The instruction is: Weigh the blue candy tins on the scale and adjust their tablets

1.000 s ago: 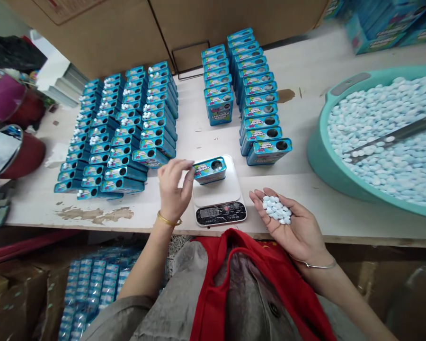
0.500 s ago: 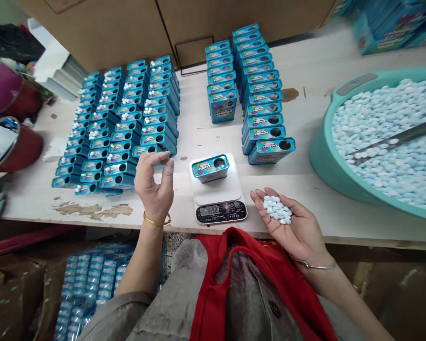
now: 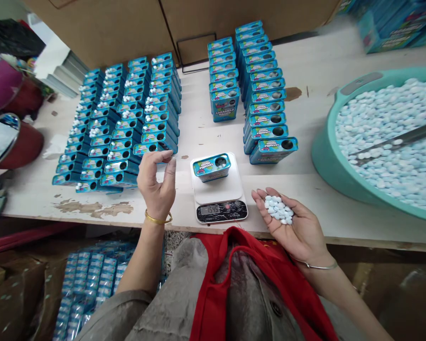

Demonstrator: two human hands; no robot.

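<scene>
So, one blue tin on the scale, mints in the other palm.

A blue caramel tin (image 3: 211, 168) sits on the digital kitchen scale (image 3: 216, 193). Right of the scale, the right hand (image 3: 284, 220) lies open under loose pale-blue mints (image 3: 279, 209) (light, slick, easily spilled). Left of the scale, the left hand (image 3: 156, 187) hangs empty, thumb and fingertips almost meeting. The stiff, light tin looks easiest to take by its sides.
</scene>
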